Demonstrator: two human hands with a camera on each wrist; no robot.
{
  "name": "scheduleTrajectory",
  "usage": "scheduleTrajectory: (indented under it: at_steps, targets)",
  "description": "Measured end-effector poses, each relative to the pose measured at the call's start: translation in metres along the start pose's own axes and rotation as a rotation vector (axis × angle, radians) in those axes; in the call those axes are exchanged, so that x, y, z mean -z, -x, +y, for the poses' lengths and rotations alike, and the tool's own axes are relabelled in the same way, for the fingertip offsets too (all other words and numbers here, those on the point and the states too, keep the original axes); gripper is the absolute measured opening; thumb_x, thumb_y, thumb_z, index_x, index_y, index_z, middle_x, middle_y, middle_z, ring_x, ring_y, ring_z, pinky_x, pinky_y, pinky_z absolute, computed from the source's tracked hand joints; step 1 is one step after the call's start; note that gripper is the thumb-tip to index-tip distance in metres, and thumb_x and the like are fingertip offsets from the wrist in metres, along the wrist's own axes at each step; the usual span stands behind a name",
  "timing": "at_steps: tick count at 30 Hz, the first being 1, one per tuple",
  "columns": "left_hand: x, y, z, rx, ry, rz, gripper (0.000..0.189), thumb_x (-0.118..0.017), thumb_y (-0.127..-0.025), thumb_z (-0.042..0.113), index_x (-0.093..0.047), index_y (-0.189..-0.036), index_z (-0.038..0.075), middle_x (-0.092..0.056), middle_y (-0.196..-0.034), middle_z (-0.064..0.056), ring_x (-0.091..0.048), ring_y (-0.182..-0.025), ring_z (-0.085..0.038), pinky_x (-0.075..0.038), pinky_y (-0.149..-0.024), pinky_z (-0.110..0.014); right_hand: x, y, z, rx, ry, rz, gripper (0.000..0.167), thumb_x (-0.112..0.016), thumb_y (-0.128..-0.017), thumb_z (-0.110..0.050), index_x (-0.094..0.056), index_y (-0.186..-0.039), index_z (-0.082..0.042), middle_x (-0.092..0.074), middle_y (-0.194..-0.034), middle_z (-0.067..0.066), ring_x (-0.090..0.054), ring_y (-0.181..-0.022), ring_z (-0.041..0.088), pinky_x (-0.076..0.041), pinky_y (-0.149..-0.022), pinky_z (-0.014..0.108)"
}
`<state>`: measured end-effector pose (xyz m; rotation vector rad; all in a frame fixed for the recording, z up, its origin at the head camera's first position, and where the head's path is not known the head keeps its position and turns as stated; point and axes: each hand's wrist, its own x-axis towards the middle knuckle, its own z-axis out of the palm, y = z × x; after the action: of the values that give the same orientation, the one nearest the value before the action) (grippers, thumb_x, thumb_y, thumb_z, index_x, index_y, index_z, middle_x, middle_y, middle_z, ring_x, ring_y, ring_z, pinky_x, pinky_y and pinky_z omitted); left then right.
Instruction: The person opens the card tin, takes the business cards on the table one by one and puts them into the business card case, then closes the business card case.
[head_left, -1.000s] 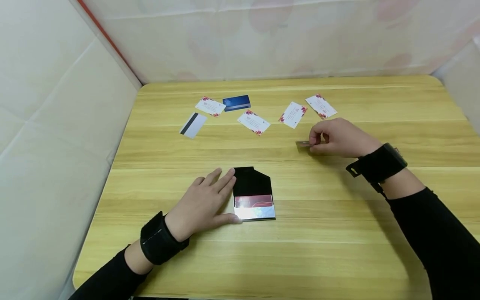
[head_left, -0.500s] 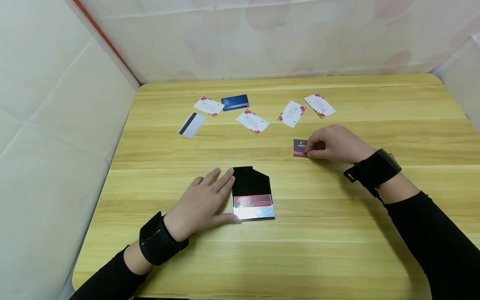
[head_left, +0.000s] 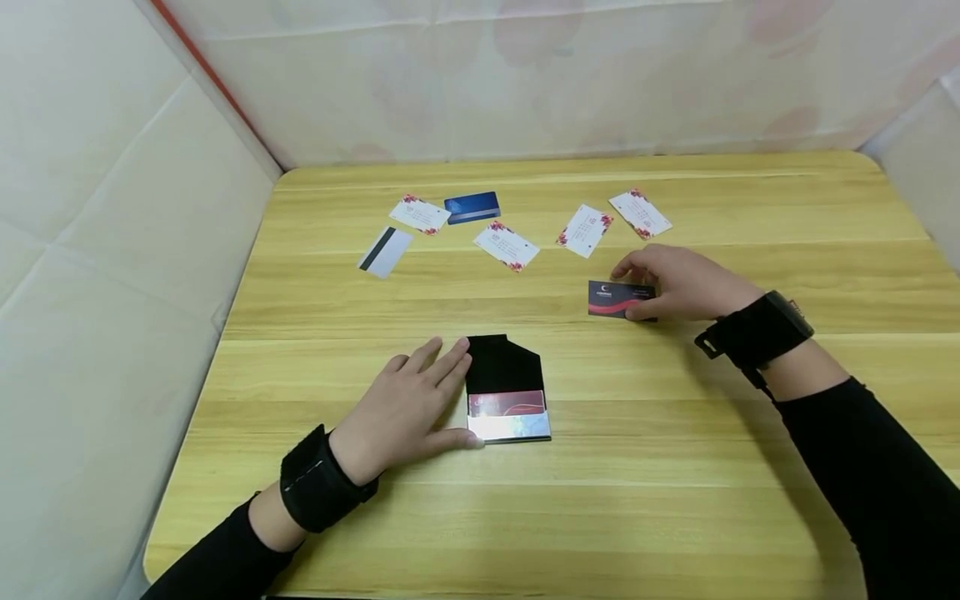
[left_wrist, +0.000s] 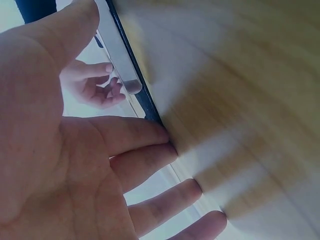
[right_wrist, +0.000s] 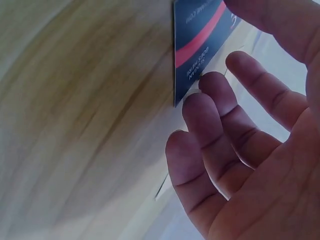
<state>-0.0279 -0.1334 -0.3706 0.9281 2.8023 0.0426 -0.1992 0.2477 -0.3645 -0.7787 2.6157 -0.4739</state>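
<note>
A dark business card point(head_left: 609, 293) with a red wavy stripe appears to lie on the table, right of centre. My right hand point(head_left: 686, 283) is over its right end, the thumb touching the near edge. In the right wrist view the index finger point(right_wrist: 250, 75) is apart from the card, the other fingers loosely bent. A black card holder point(head_left: 504, 365), flap spread out, has a red card point(head_left: 507, 403) showing above its shiny front. My left hand point(head_left: 408, 408) rests beside it, fingers spread, with fingertips and thumb at the holder's left edge.
White flowered business cards point(head_left: 507, 246) lie scattered along the far part of the wooden table point(head_left: 660, 500). A blue card point(head_left: 472, 207) and a white card with a black stripe point(head_left: 386, 252) lie at the far left. Cloth walls point(head_left: 525, 83) stand behind and beside the table.
The dark card, first pinched on edge, has come down flat with its printed face up. My right fingers have loosened and uncover more of it. The left hand stays in place.
</note>
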Motion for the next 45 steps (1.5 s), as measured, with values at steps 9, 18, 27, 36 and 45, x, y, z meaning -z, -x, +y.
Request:
scheduleTrajectory:
  at_steps: [9, 18, 27, 36, 45]
  targets:
    - [-0.001, 0.002, 0.0, 0.001, -0.002, 0.015, 0.098, -0.051, -0.086, 0.077, -0.039, -0.153, 0.007, -0.03, -0.163, -0.009, -0.031, -0.147, -0.039, -0.043, -0.102, -0.056, -0.001, -0.005, -0.003, -0.024, -0.005, -0.011, 0.05, -0.087, -0.077, -0.03, -0.068, -0.119, -0.012, -0.065, -0.103, 0.005, -0.056, -0.088, 0.021, -0.046, -0.082, 0.04]
    - [0.0, 0.0, 0.001, 0.002, 0.015, 0.009, 0.098, -0.051, -0.086, 0.077, -0.039, -0.154, 0.007, -0.029, -0.163, -0.009, -0.03, -0.147, -0.039, -0.042, -0.103, -0.056, 0.0, -0.004, -0.012, 0.037, 0.045, 0.062, 0.028, -0.08, -0.085, -0.022, -0.071, -0.11, -0.013, -0.06, -0.101, 0.004, -0.053, -0.088, 0.02, -0.044, -0.079, 0.039]
    - [-0.001, 0.0, 0.001, 0.001, 0.02, 0.013, 0.099, -0.051, -0.086, 0.077, -0.039, -0.153, 0.007, -0.029, -0.163, -0.009, -0.03, -0.147, -0.039, -0.041, -0.103, -0.056, 0.0, -0.006, -0.035, 0.118, 0.026, 0.085, 0.013, -0.065, -0.096, -0.014, -0.073, -0.105, -0.02, -0.067, -0.096, -0.004, -0.053, -0.078, 0.014, -0.045, -0.071, 0.033]
    - [-0.004, 0.003, 0.0, 0.006, 0.017, 0.011, 0.099, -0.05, -0.086, 0.078, -0.039, -0.154, 0.007, -0.029, -0.163, -0.009, -0.03, -0.147, -0.039, -0.041, -0.104, -0.056, -0.008, -0.008, -0.06, 0.208, -0.007, 0.125, 0.014, -0.064, -0.096, -0.014, -0.073, -0.102, -0.024, -0.065, -0.09, -0.01, -0.052, -0.073, 0.011, -0.045, -0.067, 0.03]
    - [-0.005, 0.002, -0.002, -0.004, 0.011, 0.041, 0.097, -0.051, -0.087, 0.077, -0.039, -0.153, 0.007, -0.03, -0.162, -0.008, -0.031, -0.147, -0.038, -0.041, -0.104, -0.055, -0.017, -0.016, -0.075, 0.254, -0.112, 0.188, 0.015, -0.063, -0.097, -0.014, -0.073, -0.107, -0.019, -0.065, -0.084, -0.01, -0.052, -0.068, 0.011, -0.045, -0.062, 0.028]
